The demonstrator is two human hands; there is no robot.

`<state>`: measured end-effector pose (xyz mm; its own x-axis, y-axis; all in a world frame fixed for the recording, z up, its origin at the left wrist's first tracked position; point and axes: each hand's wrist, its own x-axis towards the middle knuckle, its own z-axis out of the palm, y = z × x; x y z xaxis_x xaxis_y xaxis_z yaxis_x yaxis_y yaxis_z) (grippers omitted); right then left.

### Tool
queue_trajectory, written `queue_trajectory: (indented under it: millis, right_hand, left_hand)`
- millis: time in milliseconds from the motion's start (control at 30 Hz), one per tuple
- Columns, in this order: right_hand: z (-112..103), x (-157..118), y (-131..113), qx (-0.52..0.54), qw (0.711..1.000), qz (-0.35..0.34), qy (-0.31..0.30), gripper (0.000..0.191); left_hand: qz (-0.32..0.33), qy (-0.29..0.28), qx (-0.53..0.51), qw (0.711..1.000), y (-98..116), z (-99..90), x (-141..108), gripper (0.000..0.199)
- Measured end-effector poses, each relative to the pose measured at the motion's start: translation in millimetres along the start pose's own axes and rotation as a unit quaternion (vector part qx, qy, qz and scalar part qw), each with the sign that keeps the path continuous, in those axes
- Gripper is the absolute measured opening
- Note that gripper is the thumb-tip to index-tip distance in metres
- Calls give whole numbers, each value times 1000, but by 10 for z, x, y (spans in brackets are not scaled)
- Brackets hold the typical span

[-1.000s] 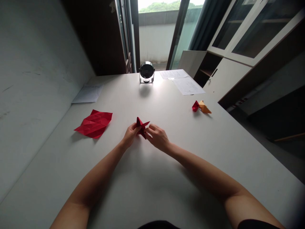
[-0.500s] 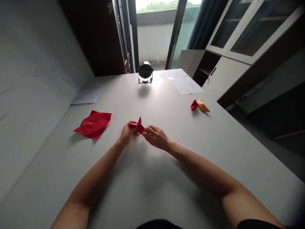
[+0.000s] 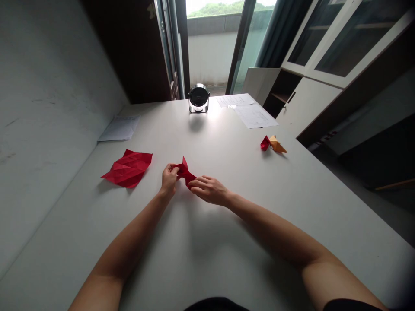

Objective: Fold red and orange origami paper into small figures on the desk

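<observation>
Between my hands is a piece of folded red paper (image 3: pixel 185 172), with one pointed flap standing up at its far side. My left hand (image 3: pixel 169 178) pinches its left end between thumb and fingers. At the lower right end, my right hand (image 3: pixel 209 189) has its fingers closed over the paper, so that edge is partly hidden. Left of my hands, a creased red sheet (image 3: pixel 129 168) lies opened out on the white table (image 3: pixel 207 237). Over to the right sit a small red folded paper piece (image 3: pixel 265 143) and an orange folded paper piece (image 3: pixel 277 144), side by side.
A round black and silver device on a stand (image 3: pixel 199 97) is at the table's far edge. Printed sheets (image 3: pixel 254 115) lie at the back right, and more papers (image 3: pixel 119 128) at the back left by the wall. A cabinet (image 3: pixel 313 101) stands beyond the right edge.
The folded red paper has turned and looks more stretched out between my hands. My left hand has shifted slightly left, and my right hand has moved a little lower and left along the paper.
</observation>
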<state>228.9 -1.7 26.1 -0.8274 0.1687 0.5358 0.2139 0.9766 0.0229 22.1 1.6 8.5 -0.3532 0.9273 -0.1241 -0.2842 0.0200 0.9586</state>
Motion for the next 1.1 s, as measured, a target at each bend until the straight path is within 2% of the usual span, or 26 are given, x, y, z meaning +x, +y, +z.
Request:
queue_trajectory:
  millis: [133,300,467,567,667,767,833,900,967,1033,1100]
  right_hand:
    - [8,-13,32,-3,1000,-1,-29,20]
    - [41,-54,122,-27,998,32,-38,20]
    - [71,-102,204,-55,993,98,-48,16]
    - [101,-117,208,-15,985,172,-28,13]
    - [136,-113,185,56,956,289,15,24]
    - [159,-103,179,110,902,410,82,25]
    - [167,-100,199,156,864,462,127,36]
    - [173,-103,229,221,834,483,147,45]
    - [178,-105,253,289,818,480,132,37]
    - [180,-102,255,325,813,471,111,24]
    - [176,-92,234,312,819,468,110,27]
  left_hand:
    - [-30,30,-30,999,30,-36,31,17]
    - [-74,47,-74,993,75,-104,90,15]
    - [-94,56,-104,989,106,-122,104,15]
    - [-73,38,-94,992,93,-82,63,18]
    - [-47,2,-80,996,66,-13,2,21]
    - [-20,-37,-76,996,51,56,-57,22]
    - [-3,-62,-82,995,53,92,-88,23]
    - [8,-86,-89,992,62,118,-111,27]
    - [15,-111,-90,990,72,133,-124,32]
    - [21,-125,-87,988,83,137,-129,37]
    - [25,-126,-92,987,96,132,-126,39]
